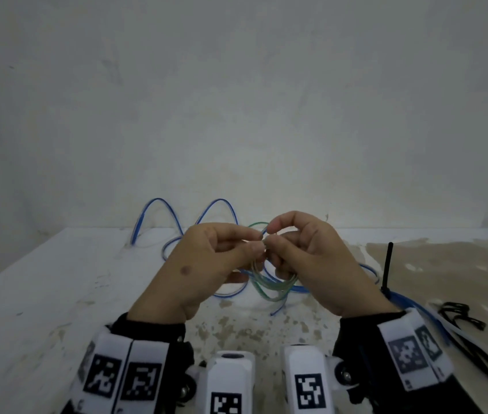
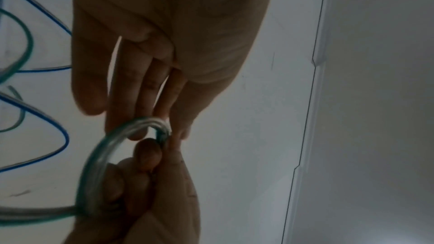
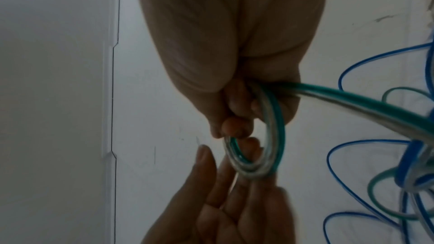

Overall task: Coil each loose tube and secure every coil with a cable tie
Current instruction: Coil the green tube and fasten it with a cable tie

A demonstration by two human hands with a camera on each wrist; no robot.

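While the right hand [image 1: 308, 258] pinches the green coil [image 1: 269, 282] above the bench [image 1: 42, 294], left fingers [image 1: 245, 234] pinch its top loop. Coiling seems nearly done; next likely calls for a tie [image 1: 457, 318], lying right.

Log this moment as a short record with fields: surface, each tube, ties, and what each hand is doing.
surface: white table, stained brown at the right
green tube: wound into a small coil, held up between both hands, no tie on it yet
blue tube: loose, looping over the table behind the hands
cable ties: black, lying on the table at the right
left hand: fingertips pinch the coil's top
right hand: fingers curled round the coil, its grip at the same spot
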